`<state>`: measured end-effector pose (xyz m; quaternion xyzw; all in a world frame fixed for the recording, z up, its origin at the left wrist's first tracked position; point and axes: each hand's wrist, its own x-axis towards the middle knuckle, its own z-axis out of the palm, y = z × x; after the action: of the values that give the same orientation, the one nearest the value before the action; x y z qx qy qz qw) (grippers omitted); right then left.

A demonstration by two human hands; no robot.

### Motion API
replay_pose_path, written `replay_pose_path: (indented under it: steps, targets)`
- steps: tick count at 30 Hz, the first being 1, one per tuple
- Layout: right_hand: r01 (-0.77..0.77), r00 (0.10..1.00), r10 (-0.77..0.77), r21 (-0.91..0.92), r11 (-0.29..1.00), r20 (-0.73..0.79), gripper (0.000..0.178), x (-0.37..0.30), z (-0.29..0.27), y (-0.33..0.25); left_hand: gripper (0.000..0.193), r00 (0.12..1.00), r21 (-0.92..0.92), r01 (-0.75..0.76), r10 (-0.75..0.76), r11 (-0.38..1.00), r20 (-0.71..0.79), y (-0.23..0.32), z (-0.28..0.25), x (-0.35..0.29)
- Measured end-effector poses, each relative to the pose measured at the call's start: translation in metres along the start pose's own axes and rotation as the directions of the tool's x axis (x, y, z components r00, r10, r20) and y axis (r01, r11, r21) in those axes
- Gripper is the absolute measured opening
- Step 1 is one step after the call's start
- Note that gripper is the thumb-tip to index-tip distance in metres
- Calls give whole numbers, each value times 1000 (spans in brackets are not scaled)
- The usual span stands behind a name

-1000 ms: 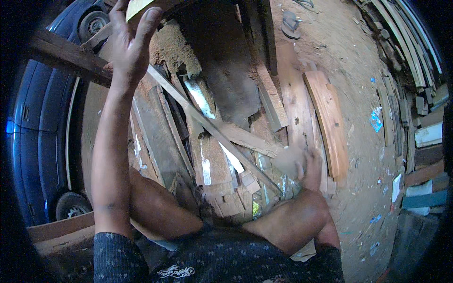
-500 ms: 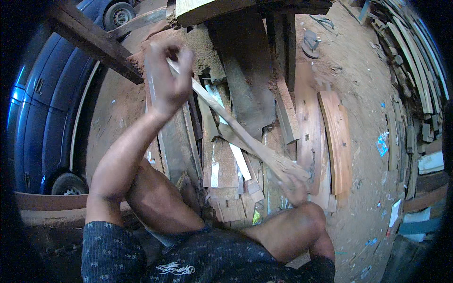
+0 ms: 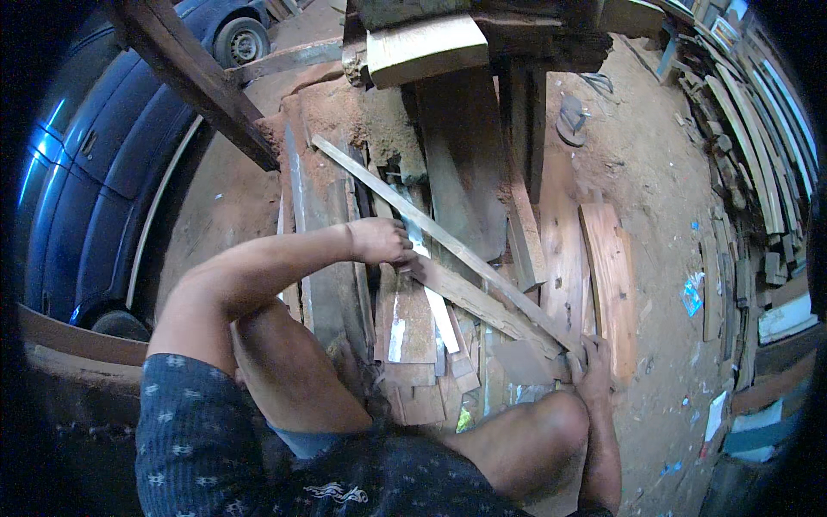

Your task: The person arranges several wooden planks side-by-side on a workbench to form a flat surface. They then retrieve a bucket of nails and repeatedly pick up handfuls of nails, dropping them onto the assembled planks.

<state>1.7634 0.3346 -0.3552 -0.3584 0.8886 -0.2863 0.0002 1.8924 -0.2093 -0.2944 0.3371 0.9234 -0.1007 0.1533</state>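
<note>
A long, thin wooden strip (image 3: 448, 246) slants from upper left to lower right above the piled boards. At its lower right end my right hand (image 3: 591, 369) is closed, fingers wrapped over the wood. A shorter, wider piece of wood (image 3: 478, 303) runs just below the strip, its right end meeting the strip near my right hand. My left hand (image 3: 379, 241) is closed on the upper left end of this shorter piece, with some fingertips hidden. The strip's upper left end is free of any hand.
Offcuts and boards (image 3: 405, 345) lie beneath my hands. A sawdust-covered wooden bench (image 3: 431, 52) stands ahead. Reddish planks (image 3: 609, 284) lie at the right, with a flip-flop (image 3: 570, 121) beyond. Stacked timber (image 3: 749, 146) lines the far right; a blue vehicle (image 3: 103, 189) stands at left.
My left hand has let go of the strip's upper end and moved down and right to the shorter wood piece. My right hand has shifted slightly right and down, staying at the strip's lower end.
</note>
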Motion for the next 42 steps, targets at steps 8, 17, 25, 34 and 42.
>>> replay_pose_path:
  steps: [8,17,25,34,42]
  targets:
    - [40,968,-148,454,890,204,45,101,-16,-93,24,934,-550,9,-204,835,-294,13,-260,11]
    - [-232,851,-292,812,535,436,56,157,-30,-178,41,272,-890,-301,-863,343,-425,-10,-285,-17]
    - [170,907,-384,687,706,170,82,141,-43,-196,52,163,-333,-943,-854,12,-493,13,-286,5]
    - [-38,914,-234,643,765,333,91,121,-66,-157,36,300,-95,-879,-389,-467,-871,-36,-273,48]
    - [35,992,51,635,772,-117,80,54,-79,-50,31,419,-839,-235,-727,491,-543,-32,-331,65]
